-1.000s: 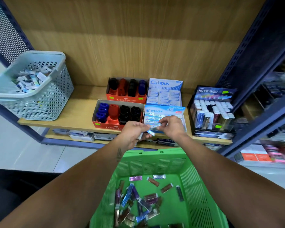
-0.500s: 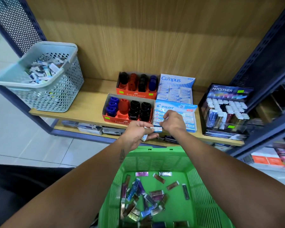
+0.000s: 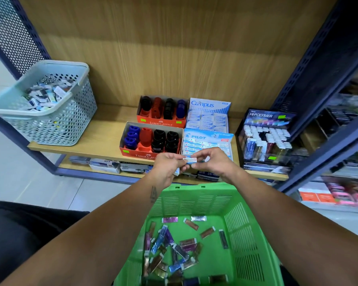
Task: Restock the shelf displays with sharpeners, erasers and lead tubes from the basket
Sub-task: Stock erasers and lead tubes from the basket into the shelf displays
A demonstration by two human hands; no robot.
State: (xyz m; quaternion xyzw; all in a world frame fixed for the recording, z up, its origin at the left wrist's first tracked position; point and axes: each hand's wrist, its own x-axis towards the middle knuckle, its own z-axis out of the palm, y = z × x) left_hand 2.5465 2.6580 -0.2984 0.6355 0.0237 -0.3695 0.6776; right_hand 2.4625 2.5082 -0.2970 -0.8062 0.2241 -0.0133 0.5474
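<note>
Both hands, left hand (image 3: 167, 166) and right hand (image 3: 212, 162), pinch one Pilot eraser (image 3: 190, 160) just before the Pilot box (image 3: 208, 137). Sharpener trays near full; many lead tubes (image 3: 175, 247) still left in green basket (image 3: 246, 240).

A light wood-grain back panel (image 3: 174, 48) rises behind a pale wooden shelf board (image 3: 103, 137), framed by dark blue perforated metal uprights (image 3: 310, 65); pale grey floor tiles (image 3: 29, 178) spread at the left under soft, even light
</note>
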